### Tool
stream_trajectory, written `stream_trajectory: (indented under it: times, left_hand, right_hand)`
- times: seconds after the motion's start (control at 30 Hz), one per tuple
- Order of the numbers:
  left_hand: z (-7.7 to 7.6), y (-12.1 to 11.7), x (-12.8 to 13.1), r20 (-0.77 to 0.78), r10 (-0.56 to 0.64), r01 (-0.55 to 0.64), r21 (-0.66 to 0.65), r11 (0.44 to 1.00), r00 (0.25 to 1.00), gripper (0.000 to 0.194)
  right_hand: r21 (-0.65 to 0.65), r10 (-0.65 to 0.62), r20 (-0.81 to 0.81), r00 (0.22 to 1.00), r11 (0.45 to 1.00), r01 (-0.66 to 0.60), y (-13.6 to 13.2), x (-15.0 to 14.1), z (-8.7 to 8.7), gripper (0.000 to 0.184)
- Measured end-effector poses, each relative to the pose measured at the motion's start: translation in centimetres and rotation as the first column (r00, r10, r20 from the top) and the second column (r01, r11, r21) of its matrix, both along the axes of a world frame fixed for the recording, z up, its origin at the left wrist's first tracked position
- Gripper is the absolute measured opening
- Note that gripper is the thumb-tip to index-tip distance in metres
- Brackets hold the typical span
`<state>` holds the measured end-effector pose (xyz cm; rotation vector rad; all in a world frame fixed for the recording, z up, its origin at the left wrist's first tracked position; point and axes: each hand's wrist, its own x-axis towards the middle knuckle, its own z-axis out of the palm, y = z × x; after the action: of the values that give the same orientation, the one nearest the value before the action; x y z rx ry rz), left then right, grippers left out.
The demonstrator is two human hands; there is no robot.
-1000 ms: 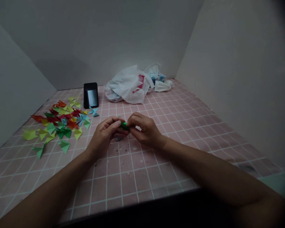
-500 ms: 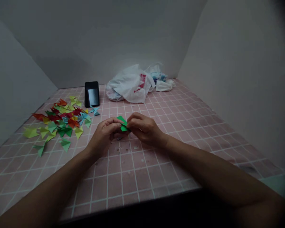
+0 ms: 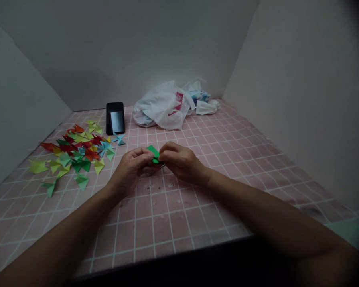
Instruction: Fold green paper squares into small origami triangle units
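Note:
A small folded piece of green origami paper (image 3: 152, 151) is held between my two hands, just above the tabletop. My left hand (image 3: 135, 162) pinches its left side between thumb and fingers. On the right side, my right hand (image 3: 181, 160) is closed with its fingertips pressed on the paper's edge. Fingers cover part of the folds. To the left lies a loose heap of folded paper cranes (image 3: 68, 148) in red, yellow, green, orange and light blue.
A black phone-like device (image 3: 115, 118) stands upright behind the cranes. A white plastic bag (image 3: 164, 105) with red print lies at the back, beside a blue-and-white packet (image 3: 200, 96). Pink checked cloth (image 3: 155, 223) covers the table. Walls rise on the left, back and right.
My fingers have shifted slightly on the green paper, and less of its lower part shows between them. The rest of the table looks the same.

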<state>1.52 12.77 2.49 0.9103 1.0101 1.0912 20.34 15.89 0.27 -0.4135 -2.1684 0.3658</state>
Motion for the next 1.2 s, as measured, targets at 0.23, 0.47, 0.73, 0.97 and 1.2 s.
stream_trajectory:
  times: [0.23, 0.47, 0.73, 0.97, 1.2]
  left_hand:
    - [0.05, -0.13, 0.05, -0.061, 0.058, -0.053, 0.087, 0.995, 0.996, 0.023]
    - [-0.17, -0.28, 0.08, -0.194, 0.069, -0.032, 0.187, 0.982, 0.979, 0.019]
    - [-0.31, -0.35, 0.14, -0.168, 0.035, -0.008, 0.156, 0.988, 0.985, 0.022]
    - [-0.26, -0.33, 0.16, -0.210, 0.029, 0.011, 0.189, 0.982, 0.977, 0.024]
    - [-0.33, -0.30, 0.15, -0.241, 0.051, -0.007, 0.180, 0.984, 0.969, 0.018]
  right_hand:
    - [-0.589, -0.025, -0.229, 0.973, 0.799, -0.118, -0.16, -0.31, 0.38, 0.013]
    - [-0.761, 0.002, -0.224, 0.975, 0.625, -0.176, -0.06, -0.26, 0.56, 0.025]
    - [-0.788, 0.013, -0.224, 0.974, 0.586, -0.189, 0.29, -0.32, 0.31, 0.019]
    - [-0.695, -0.008, -0.129, 0.992, 0.714, -0.084, 0.25, -0.42, 0.18, 0.016]
    - [-0.525, -0.050, -0.044, 0.998, 0.851, 0.020, 0.06, -0.50, 0.48, 0.011]
